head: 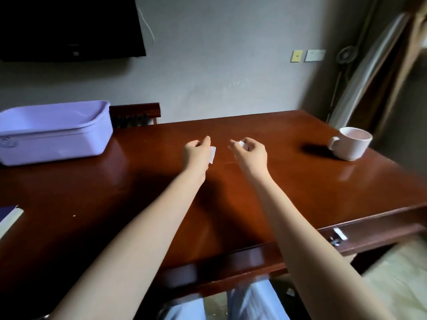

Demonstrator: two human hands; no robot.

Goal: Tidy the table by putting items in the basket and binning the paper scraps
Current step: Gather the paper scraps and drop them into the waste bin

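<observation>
so I'm holding both arms out over the table; my left hand is pinching a white paper scrap, fingers curled in tight, the scrap sticking out on the side facing my other hand; my right hand is doing the same with a second scrap, fingers bunched narrow on it; the two hands are hovering near each other, not touching; it's blurry, so I think both are just above the wood, can't say for sure; the purple basket is sitting well off to the left of my left fingers; a white mug is standing well to the right of my right fingers; a book is poking in at the near left, way back from my fingertips
</observation>
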